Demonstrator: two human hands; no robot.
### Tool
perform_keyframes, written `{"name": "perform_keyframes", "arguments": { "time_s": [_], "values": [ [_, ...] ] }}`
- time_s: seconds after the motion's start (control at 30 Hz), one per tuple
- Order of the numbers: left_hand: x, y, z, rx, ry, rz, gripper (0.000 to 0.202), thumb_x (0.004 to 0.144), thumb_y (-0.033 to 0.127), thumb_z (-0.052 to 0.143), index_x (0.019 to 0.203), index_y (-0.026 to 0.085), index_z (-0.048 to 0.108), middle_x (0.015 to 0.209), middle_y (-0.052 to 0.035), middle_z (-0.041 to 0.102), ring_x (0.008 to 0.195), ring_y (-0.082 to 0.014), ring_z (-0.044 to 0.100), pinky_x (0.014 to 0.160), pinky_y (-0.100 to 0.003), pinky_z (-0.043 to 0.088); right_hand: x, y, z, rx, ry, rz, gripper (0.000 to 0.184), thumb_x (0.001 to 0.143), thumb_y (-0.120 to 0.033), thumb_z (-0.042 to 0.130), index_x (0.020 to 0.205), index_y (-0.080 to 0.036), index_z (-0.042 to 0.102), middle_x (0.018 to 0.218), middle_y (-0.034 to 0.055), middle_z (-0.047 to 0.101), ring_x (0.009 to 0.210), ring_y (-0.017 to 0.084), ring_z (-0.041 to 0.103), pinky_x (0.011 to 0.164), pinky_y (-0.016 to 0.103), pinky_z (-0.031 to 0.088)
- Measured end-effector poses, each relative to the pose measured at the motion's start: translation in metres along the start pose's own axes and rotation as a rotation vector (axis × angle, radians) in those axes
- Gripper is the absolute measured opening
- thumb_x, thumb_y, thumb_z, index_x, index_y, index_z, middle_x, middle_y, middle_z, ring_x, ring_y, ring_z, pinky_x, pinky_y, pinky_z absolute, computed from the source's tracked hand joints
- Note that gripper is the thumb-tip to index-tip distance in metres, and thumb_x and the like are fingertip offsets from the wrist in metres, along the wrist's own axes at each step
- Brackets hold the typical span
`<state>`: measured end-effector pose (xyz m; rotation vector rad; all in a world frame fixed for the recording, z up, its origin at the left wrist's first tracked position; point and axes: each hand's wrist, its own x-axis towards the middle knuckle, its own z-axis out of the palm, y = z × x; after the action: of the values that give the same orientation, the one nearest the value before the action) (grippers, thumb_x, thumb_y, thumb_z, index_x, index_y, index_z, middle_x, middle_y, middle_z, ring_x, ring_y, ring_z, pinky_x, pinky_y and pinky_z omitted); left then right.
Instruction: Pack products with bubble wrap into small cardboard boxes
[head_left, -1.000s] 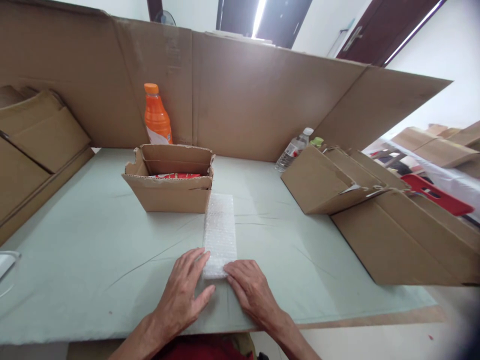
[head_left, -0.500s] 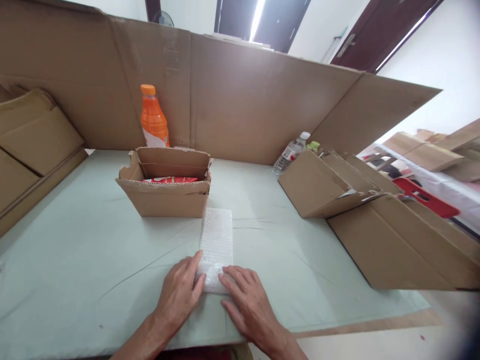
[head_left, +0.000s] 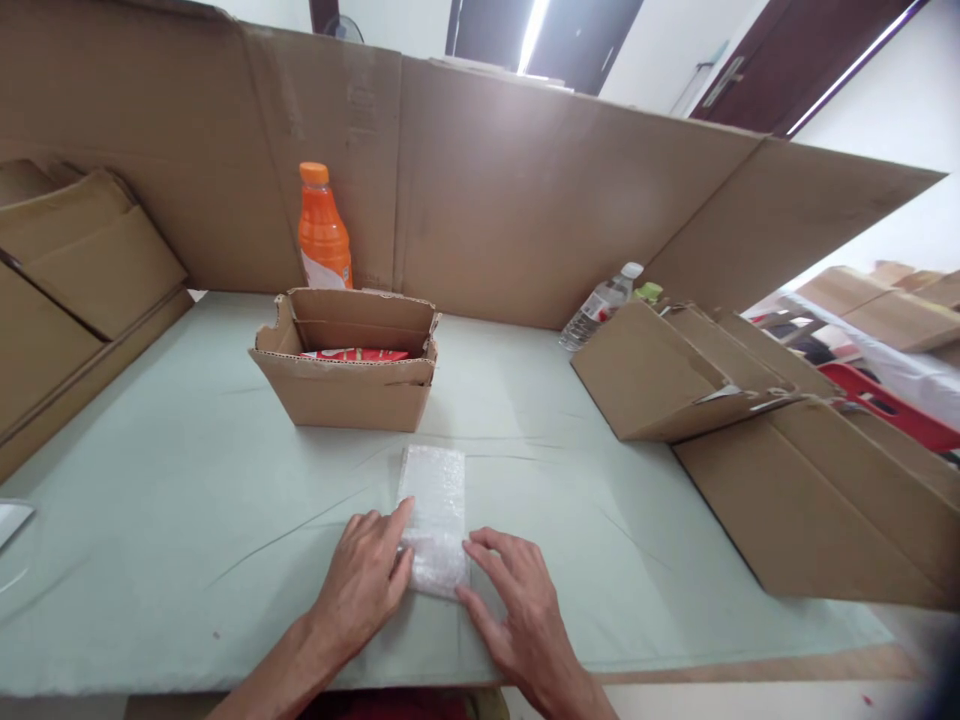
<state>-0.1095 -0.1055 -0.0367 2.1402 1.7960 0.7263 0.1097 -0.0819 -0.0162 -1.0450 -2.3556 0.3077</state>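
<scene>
The desk (head_left: 165,470), under a pale green cover, carries all items noted. A cardboard screen (head_left: 510,190) stands upright along its far side. At right, a large carton (head_left: 825,500) sits nearer than a smaller carton (head_left: 645,375); at left stands a brown carton (head_left: 97,265). Left of centre, toward the far side, an open box (head_left: 349,395) stands upright. At the near middle are the left hand (head_left: 365,568) and right hand (head_left: 517,605). Left grip: narrow, index finger on the wrap's left edge, thumb just nearer. Right grip: moderately wide, fingertips at the right edge, thumb at the near right corner. Neither is closed around it. Between them the bubble wrap (head_left: 436,490) lies flat, apart from the open box. An orange bottle (head_left: 325,235) stands behind that box; a clear bottle (head_left: 600,308) leans at far right. Inside the open box, a red packet (head_left: 356,355) shows partly. Smallest noted: a green cap (head_left: 649,292) beside the clear bottle
</scene>
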Motion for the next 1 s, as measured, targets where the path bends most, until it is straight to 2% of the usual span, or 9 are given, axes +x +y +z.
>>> {"name": "perform_keyframes", "arguments": {
  "time_s": [0.1, 0.17, 0.33, 0.43, 0.53, 0.63, 0.73, 0.83, 1.0],
  "values": [
    [0.005, -0.004, 0.0, 0.022, -0.008, -0.033, 0.041, 0.093, 0.021, 0.043, 0.132, 0.014, 0.056, 0.093, -0.0116, 0.071, 0.087, -0.03, 0.063, 0.08, -0.049, 0.049, 0.005, -0.004, 0.007, -0.046, -0.145, -0.072, 0.038, 0.085, -0.019, 0.066, 0.123, -0.021, 0.06, 0.123, 0.0122, 0.065, 0.108, 0.029, 0.06, 0.088, 0.044, 0.048],
    [-0.001, -0.009, -0.002, -0.113, 0.031, -0.144, 0.044, 0.094, 0.032, 0.047, 0.134, 0.016, 0.054, 0.098, -0.0119, 0.07, 0.089, -0.0296, 0.063, 0.083, -0.05, 0.049, 0.011, -0.001, 0.016, -0.05, -0.161, -0.074, 0.034, 0.086, -0.015, 0.063, 0.12, -0.02, 0.061, 0.119, 0.0114, 0.068, 0.104, 0.028, 0.061, 0.087, 0.043, 0.048],
    [-0.031, -0.011, -0.004, -0.858, 0.115, -0.639, 0.072, 0.086, 0.05, 0.06, 0.146, 0.019, 0.037, 0.125, -0.0158, 0.062, 0.104, -0.0277, 0.064, 0.086, -0.043, 0.053, 0.025, 0.008, 0.031, 0.142, -0.059, 0.117, 0.023, 0.095, -0.02, 0.053, 0.114, -0.019, 0.066, 0.101, 0.0083, 0.075, 0.088, 0.023, 0.066, 0.08, 0.037, 0.049],
    [-0.038, 0.0, -0.002, -1.332, 0.132, -0.728, 0.087, 0.076, 0.046, 0.073, 0.149, 0.018, 0.033, 0.138, -0.0181, 0.056, 0.125, -0.0313, 0.056, 0.102, -0.045, 0.047, 0.028, 0.0, 0.031, 0.413, -0.142, 0.333, 0.024, 0.095, -0.031, 0.053, 0.11, -0.02, 0.069, 0.097, 0.006, 0.075, 0.087, 0.021, 0.067, 0.078, 0.032, 0.05],
    [-0.035, 0.013, -0.002, -1.576, 0.126, -0.756, 0.082, 0.072, 0.036, 0.076, 0.145, 0.02, 0.042, 0.135, -0.0132, 0.06, 0.127, -0.03, 0.055, 0.105, -0.041, 0.044, 0.026, -0.018, 0.029, 0.739, -0.286, 0.45, 0.033, 0.097, -0.042, 0.05, 0.104, -0.018, 0.07, 0.086, 0.0037, 0.072, 0.076, 0.019, 0.065, 0.066, 0.027, 0.049],
    [-0.031, 0.018, -0.003, -1.642, 0.129, -0.816, 0.081, 0.069, 0.034, 0.076, 0.142, 0.018, 0.045, 0.119, -0.0108, 0.068, 0.113, -0.0274, 0.062, 0.098, -0.039, 0.048, 0.023, -0.028, 0.024, 0.779, -0.303, 0.433, 0.033, 0.096, -0.044, 0.051, 0.1, -0.018, 0.071, 0.083, 0.0038, 0.07, 0.075, 0.019, 0.063, 0.068, 0.028, 0.05],
    [-0.031, 0.018, -0.006, -1.641, 0.17, -0.844, 0.085, 0.07, 0.035, 0.076, 0.145, 0.018, 0.039, 0.114, -0.0097, 0.07, 0.101, -0.0229, 0.066, 0.091, -0.036, 0.05, 0.022, -0.022, 0.014, 0.541, -0.117, 0.372, 0.025, 0.09, -0.039, 0.06, 0.103, -0.02, 0.069, 0.097, 0.0073, 0.07, 0.087, 0.022, 0.064, 0.082, 0.033, 0.051],
    [-0.033, 0.017, -0.01, -1.628, 0.17, -0.831, 0.085, 0.071, 0.034, 0.078, 0.145, 0.018, 0.04, 0.112, -0.0092, 0.07, 0.094, -0.0203, 0.066, 0.086, -0.033, 0.05, 0.026, -0.007, 0.003, 0.462, -0.002, 0.376, 0.034, 0.088, -0.044, 0.062, 0.112, -0.021, 0.066, 0.111, 0.0105, 0.068, 0.097, 0.024, 0.064, 0.087, 0.036, 0.051],
    [-0.036, 0.014, -0.01, -1.549, 0.155, -0.756, 0.076, 0.074, 0.034, 0.076, 0.141, 0.018, 0.044, 0.106, -0.0076, 0.072, 0.09, -0.0192, 0.065, 0.08, -0.029, 0.05, 0.037, -0.006, 0.011, 0.73, -0.236, 0.373, 0.063, 0.078, -0.06, 0.067, 0.127, -0.021, 0.06, 0.119, 0.0099, 0.068, 0.101, 0.026, 0.064, 0.084, 0.035, 0.052]
  ]
}}
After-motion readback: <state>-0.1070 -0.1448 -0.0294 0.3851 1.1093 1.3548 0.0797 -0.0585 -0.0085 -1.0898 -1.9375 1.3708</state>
